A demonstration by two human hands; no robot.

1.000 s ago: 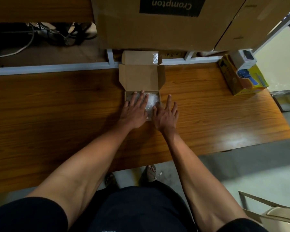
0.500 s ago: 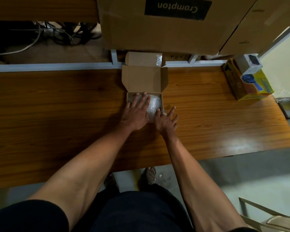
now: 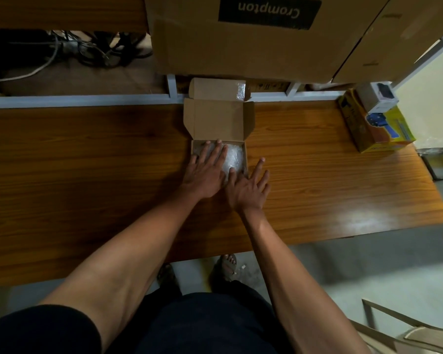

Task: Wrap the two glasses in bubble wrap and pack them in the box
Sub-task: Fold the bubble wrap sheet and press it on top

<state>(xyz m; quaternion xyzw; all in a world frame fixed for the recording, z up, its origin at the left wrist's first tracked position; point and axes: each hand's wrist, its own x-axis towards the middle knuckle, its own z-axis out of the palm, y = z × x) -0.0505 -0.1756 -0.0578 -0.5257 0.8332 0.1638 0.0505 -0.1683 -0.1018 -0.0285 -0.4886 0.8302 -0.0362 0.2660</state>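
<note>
A small cardboard box (image 3: 219,120) stands open on the wooden table, its lid folded back away from me. Inside it lies a bundle of bubble wrap (image 3: 234,157); the glasses within cannot be made out. My left hand (image 3: 206,168) lies flat on the bubble wrap with straight fingers, pressing it into the box. My right hand (image 3: 248,187) is spread at the box's near right corner, its thumb touching the wrap and its fingers resting on the table beside the box.
The wooden table (image 3: 87,175) stretches left and right of the box. A yellow carton (image 3: 376,129) with a small white box on it sits at the far right. Large cardboard boxes (image 3: 253,42) stand behind the table. A chair (image 3: 407,330) is at lower right.
My right hand has spread its fingers and shifted slightly right onto the table beside the box. My left hand stays pressed on the bubble wrap.
</note>
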